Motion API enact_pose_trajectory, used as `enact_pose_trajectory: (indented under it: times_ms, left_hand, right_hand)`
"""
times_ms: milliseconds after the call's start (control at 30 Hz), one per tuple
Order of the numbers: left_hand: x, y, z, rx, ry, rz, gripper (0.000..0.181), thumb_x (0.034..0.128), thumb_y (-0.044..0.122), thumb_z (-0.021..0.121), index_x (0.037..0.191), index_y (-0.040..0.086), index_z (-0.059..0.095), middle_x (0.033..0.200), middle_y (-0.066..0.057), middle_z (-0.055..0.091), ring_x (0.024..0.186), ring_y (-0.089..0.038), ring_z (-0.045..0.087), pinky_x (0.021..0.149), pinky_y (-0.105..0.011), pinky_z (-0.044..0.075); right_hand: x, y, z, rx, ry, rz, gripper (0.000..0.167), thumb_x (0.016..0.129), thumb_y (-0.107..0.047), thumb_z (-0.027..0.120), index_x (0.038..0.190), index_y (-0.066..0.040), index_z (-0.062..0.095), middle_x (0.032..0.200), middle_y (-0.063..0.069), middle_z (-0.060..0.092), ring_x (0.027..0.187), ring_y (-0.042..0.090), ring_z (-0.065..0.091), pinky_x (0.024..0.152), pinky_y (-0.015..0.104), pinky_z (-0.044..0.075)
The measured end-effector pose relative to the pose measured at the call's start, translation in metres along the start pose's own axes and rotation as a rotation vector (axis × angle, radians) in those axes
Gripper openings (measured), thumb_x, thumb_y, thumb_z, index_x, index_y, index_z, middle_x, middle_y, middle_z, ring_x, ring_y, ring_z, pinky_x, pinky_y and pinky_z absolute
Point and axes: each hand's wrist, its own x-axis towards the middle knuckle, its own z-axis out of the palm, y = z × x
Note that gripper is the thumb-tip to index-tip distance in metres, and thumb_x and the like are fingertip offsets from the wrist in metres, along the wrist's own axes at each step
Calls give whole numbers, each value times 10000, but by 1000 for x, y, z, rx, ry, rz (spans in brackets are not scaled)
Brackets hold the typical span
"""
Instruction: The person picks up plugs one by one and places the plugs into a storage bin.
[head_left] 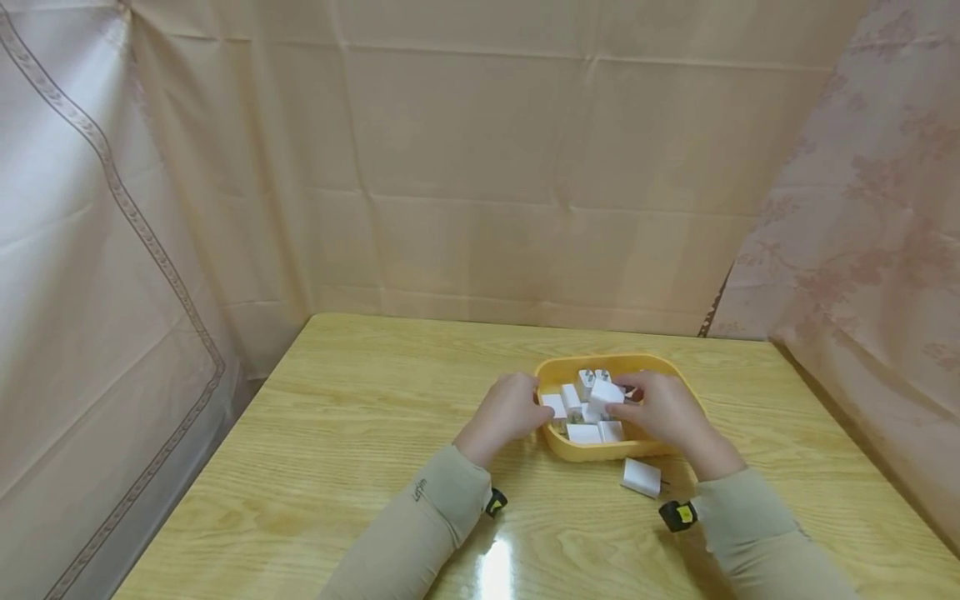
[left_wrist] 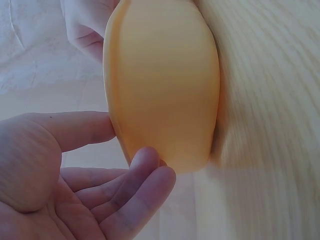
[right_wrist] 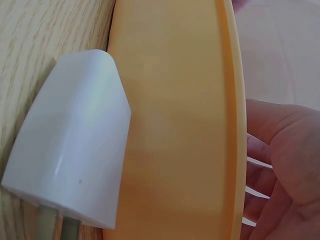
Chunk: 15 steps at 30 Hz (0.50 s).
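Observation:
A yellow plastic basket (head_left: 592,452) stands on the table, holding several white plug-in chargers (head_left: 582,433), some with metal prongs showing. My left hand (head_left: 508,410) grips the basket's left end; in the left wrist view its thumb and fingers (left_wrist: 150,192) meet the rim and outer wall. Over the basket, my right hand (head_left: 666,410) pinches a white charger (head_left: 606,397) between thumb and fingers, above the other chargers. In the right wrist view the basket wall hides that charger and the right fingertips.
One loose white charger (head_left: 641,478) lies on the table in front of the basket, its prongs pointing right. The wood-grain table (head_left: 360,417) extends left of the basket. Pale cloth (head_left: 465,167) hangs behind and at both sides.

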Motion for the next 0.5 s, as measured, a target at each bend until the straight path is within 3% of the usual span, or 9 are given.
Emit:
enact_pose_trajectory:
  times_ms: [500]
  left_hand:
    - [-1,3,-2,-4,-15,-36,168,889,178,743,805,86,630,641,-22,559,515,-141,522,455,-252,429]
  right_hand:
    - [4,1,5,15,-29,15,414,900,-307,793,1207,-36,730,1025,98,709,911,251,638,748,428,561]
